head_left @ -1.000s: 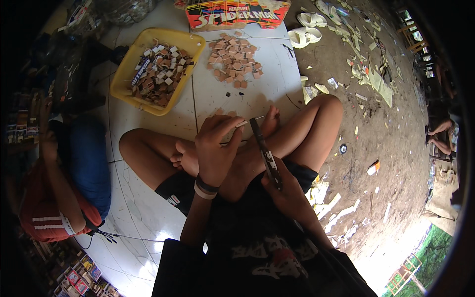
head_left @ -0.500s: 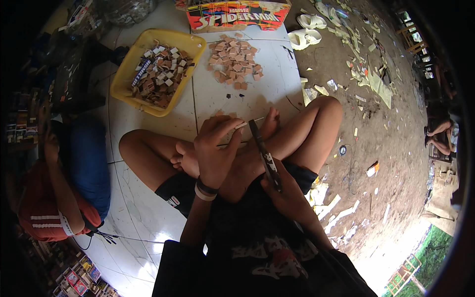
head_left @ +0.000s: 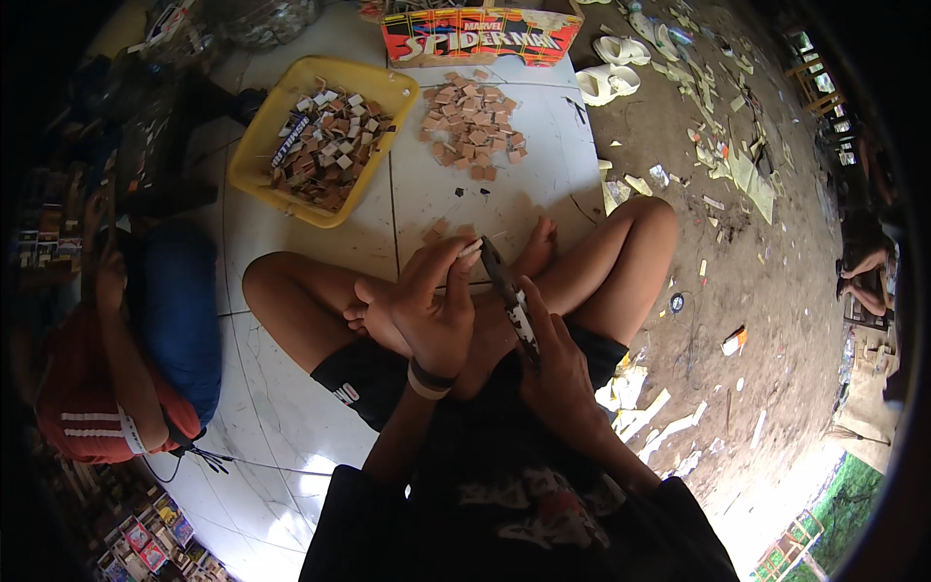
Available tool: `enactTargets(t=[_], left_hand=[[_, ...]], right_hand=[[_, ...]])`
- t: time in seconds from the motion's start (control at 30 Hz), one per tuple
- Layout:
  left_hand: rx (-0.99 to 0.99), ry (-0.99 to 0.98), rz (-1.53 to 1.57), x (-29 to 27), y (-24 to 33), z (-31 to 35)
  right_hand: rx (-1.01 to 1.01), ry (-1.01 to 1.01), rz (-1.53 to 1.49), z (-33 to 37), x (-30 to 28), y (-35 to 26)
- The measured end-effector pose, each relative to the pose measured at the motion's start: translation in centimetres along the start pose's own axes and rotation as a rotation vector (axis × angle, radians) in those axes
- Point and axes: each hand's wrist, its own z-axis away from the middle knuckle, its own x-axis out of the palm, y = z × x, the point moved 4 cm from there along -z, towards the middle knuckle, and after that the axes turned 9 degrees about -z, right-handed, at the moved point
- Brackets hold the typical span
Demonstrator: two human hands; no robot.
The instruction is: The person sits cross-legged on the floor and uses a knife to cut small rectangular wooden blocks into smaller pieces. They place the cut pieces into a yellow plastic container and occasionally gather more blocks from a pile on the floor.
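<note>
My left hand (head_left: pixel 432 315) is closed in a pinch on a small pale flat piece (head_left: pixel 469 249), held out above my crossed legs. My right hand (head_left: pixel 558 373) wraps round a long dark hand tool (head_left: pixel 503 284) with a black-and-white patterned middle; its exact kind does not show. The tool's tip meets the piece at my left fingertips. Beyond my feet, a heap of small brown square tiles (head_left: pixel 473 126) lies on the white tiled floor (head_left: pixel 330 247). To its left, a yellow plastic basin (head_left: pixel 242 165) holds many small brown and white pieces.
A red printed carton (head_left: pixel 480 37) stands at the far edge. Cream clogs (head_left: pixel 609 84) rest on the dirt ground at right, among scattered scraps (head_left: pixel 752 184). On the left sits another person in a red top (head_left: pixel 82 398), beside a blue bundle (head_left: pixel 179 310).
The thin pale sliver that stuck out past the tool's tip no longer shows there. My hands have drawn closer together, and the whole view has shifted slightly.
</note>
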Motion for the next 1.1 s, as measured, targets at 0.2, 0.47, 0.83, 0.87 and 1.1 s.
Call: enactTargets(t=[0.2,0.47,0.83,0.87,1.1], left_hand=[[-0.196,-0.107,0.337,-0.4,-1.7,-1.6],[-0.38,-0.323,0.501,-1.6,-2.8,-2.7],[-0.378,-0.368,0.515,-1.1,-2.1,-2.4],[-0.385,-0.367,0.514,-1.1,-2.0,-2.4],[-0.415,-0.214,0.553,-0.6,-1.2,-1.4]], right_hand=[[-0.064,0.075,-0.046,-0.5,-0.9,-0.9],[0.0,-0.081,-0.201,0.2,-3.2,0.2],[0.114,-0.239,-0.417,0.2,-2.5,-0.3],[0.118,-0.243,-0.426,0.2,-2.4,-0.3],[0.147,-0.184,-0.429,0.6,-1.7,-0.9]])
